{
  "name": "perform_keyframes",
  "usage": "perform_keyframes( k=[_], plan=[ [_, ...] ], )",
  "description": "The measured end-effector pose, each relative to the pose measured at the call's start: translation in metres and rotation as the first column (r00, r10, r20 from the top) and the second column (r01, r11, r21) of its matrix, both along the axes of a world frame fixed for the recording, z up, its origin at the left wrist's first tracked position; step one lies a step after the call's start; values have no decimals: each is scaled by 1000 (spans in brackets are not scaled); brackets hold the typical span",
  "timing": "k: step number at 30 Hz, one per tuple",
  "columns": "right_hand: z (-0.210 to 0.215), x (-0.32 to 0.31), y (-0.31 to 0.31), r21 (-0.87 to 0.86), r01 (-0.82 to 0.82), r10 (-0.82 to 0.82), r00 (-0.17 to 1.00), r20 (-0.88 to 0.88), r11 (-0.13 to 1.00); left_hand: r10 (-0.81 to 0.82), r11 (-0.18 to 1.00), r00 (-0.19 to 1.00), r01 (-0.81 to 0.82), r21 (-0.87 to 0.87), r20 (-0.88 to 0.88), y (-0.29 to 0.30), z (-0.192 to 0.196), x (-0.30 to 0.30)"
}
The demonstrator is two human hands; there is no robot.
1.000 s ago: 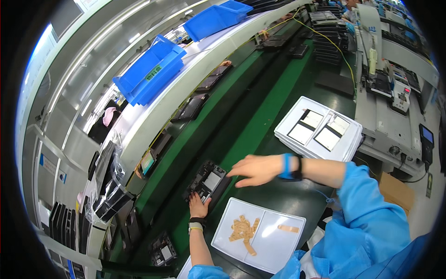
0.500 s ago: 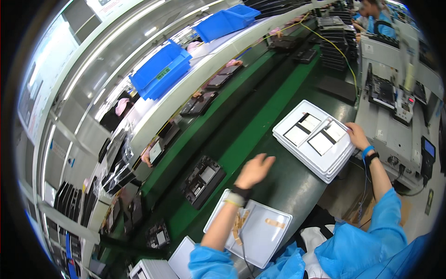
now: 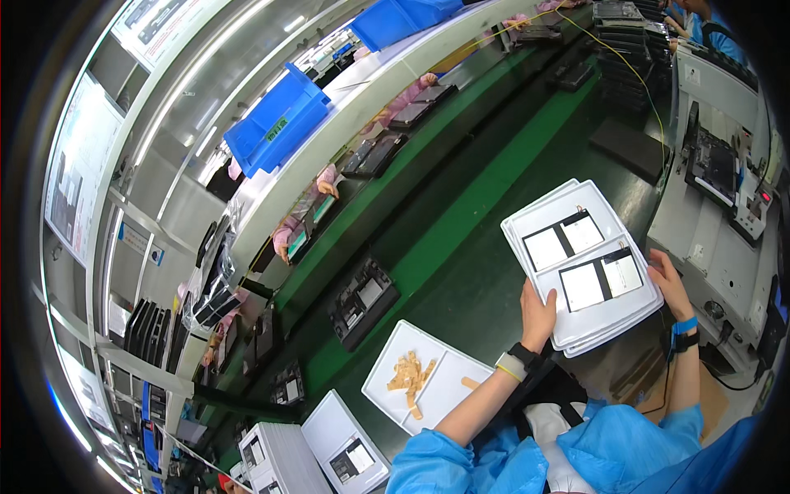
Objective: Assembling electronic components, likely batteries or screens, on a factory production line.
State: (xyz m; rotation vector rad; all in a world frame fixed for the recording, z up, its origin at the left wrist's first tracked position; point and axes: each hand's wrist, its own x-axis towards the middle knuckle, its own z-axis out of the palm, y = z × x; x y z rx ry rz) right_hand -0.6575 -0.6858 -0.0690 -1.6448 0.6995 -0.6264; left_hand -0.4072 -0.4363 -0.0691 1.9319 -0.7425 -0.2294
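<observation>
A stack of shallow white two-compartment trays [image 3: 605,319] is at the right of the bench, its layers slightly askew. Two flat black-and-white battery packs lie in the top one, an upper pack [image 3: 563,239] and a lower pack [image 3: 601,280]. My left hand [image 3: 538,319] grips the near-left rim, thumb over the edge and fingers partly hidden. On the opposite side my right hand [image 3: 671,286] holds the right rim with its fingertips. Beside my left forearm, another white tray [image 3: 448,397] contains a pile of tan strips [image 3: 409,379].
More stacked white trays [image 3: 288,461] stand at lower left, a tilted one beside them. An opened laptop base [image 3: 363,300] rests by the green conveyor strip [image 3: 485,193]. Grey equipment [image 3: 691,247] borders the right; a black slab [image 3: 629,148] lies beyond. Other people's hands [image 3: 327,181] work across.
My left hand has come right and down onto the tray stack's rim. My right hand has slid nearer along its side. The view has shifted, and the trays now sit more askew.
</observation>
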Motion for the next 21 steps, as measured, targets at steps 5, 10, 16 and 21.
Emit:
perform_keyframes(
  k=[5,10,16,21],
  plan=[
    [-1,27,9,50,-137,142,982,-126,989,175,977,973,-190,-99,-149,-5,-12,-19],
    [-18,-11,75,382,48,-82,994,73,923,-75,997,963,63,-55,-259,37,0,-12],
    [5,-8,76,290,157,-157,987,-25,944,-223,913,971,239,331,-87,43,75,45],
    [-4,24,17,607,7,-150,971,186,795,-167,947,953,84,310,252,-13,98,135]
  ],
)
